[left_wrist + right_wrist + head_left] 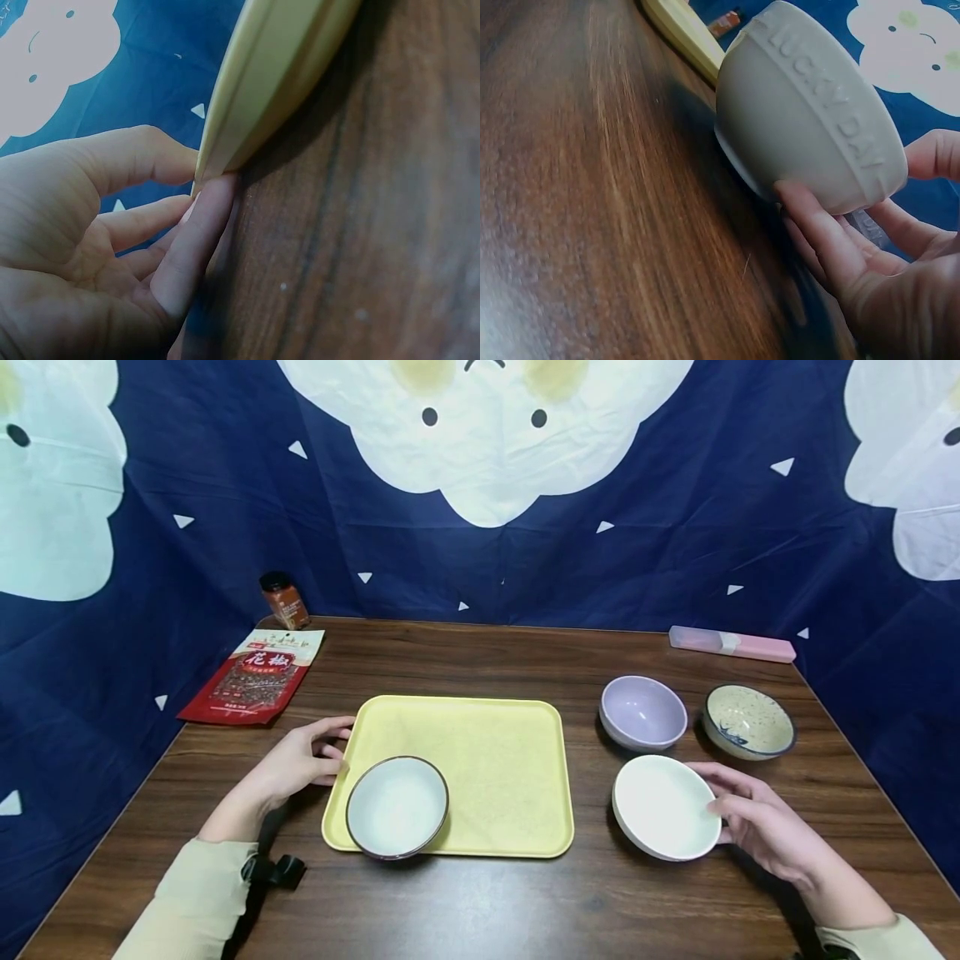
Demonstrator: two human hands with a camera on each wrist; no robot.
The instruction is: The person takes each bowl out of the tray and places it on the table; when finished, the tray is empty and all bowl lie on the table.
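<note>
From where I stand, the left hand [296,762] pinches the left edge of the yellow tray [506,777], centre of the frame, presumably to steady it. The right hand [765,825], lower right, grasps the white bowl [663,806], thumb over the rim and fingers outside, a hold that likely keeps it from slipping. Raised "LUCKY DAY" lettering shows on its wall. Whether its base touches the table [525,906] cannot be told.

A brown-rimmed bowl [397,806] occupies the tray's lower-left corner, limiting access there. The lilac bowl [643,712] sits just behind the white one; the speckled bowl [750,720] is beside it, near the right hand, restricting movement rearward. Noted upper left: red packet [258,681] and spice jar [287,603]. Upper right: pink case [757,647].
</note>
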